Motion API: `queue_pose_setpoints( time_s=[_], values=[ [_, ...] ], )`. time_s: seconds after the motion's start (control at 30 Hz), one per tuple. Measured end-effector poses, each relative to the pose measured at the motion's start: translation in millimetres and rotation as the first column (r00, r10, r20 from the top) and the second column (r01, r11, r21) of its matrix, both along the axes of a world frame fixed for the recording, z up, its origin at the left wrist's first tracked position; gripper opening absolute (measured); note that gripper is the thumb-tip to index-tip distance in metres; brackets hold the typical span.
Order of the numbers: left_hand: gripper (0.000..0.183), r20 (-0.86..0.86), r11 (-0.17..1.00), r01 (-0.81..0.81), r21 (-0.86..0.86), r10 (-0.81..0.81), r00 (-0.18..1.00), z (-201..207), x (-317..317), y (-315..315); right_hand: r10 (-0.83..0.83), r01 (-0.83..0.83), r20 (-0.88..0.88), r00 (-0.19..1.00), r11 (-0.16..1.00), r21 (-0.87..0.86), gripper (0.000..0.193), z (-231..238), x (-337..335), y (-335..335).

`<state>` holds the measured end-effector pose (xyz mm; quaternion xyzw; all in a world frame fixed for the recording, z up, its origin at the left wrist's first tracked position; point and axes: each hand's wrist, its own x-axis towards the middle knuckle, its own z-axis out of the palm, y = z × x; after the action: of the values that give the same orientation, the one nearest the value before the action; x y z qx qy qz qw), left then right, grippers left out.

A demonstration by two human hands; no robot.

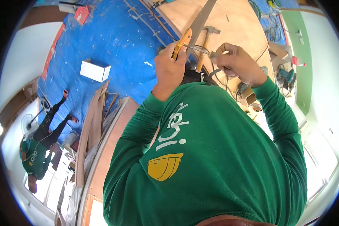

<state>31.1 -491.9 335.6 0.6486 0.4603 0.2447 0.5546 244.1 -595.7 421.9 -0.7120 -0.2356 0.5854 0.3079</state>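
My left hand (168, 67) is closed round the yellow-brown handle of a handsaw (202, 18), whose blade points away over the plywood worktop. My right hand (237, 62) pinches a slim tool with a thin metal shaft (197, 48), which looks like a screwdriver. Its tip meets the saw handle; the fingers partly hide its grip. Between my hands, beyond the shaft, a claw hammer (206, 39) with a wooden handle lies on the plywood.
The plywood worktop (241, 22) spreads ahead, with cables at its edges. Blue sheeting (113, 34) covers the floor, bearing a white box (95, 71). Long wooden strips (89, 132) lean at left, near another person (39, 147). A green power tool (287, 76) stands at right.
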Motion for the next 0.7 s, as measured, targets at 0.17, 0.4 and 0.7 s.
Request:
queue_pose_setpoints(
  time_s=[0.17,0.4,0.7],
  values=[
    [0.026,0.018,0.998,-0.001,-0.066,0.002,1.000,2,13,-15,-0.018,-0.608,0.959,0.284,0.770,0.194,0.022,8,-16,-34],
    [0.027,0.012,0.995,0.064,-0.072,-0.064,0.998,9,31,-30,-0.193,0.195,0.026,0.981,0.976,-0.096,0.028,20,16,-42],
    [0.028,0.052,0.976,0.071,-0.204,-0.062,0.997,1,52,-48,0.019,-0.552,0.962,0.272,0.822,0.140,0.013,30,9,-86]
  ],
)
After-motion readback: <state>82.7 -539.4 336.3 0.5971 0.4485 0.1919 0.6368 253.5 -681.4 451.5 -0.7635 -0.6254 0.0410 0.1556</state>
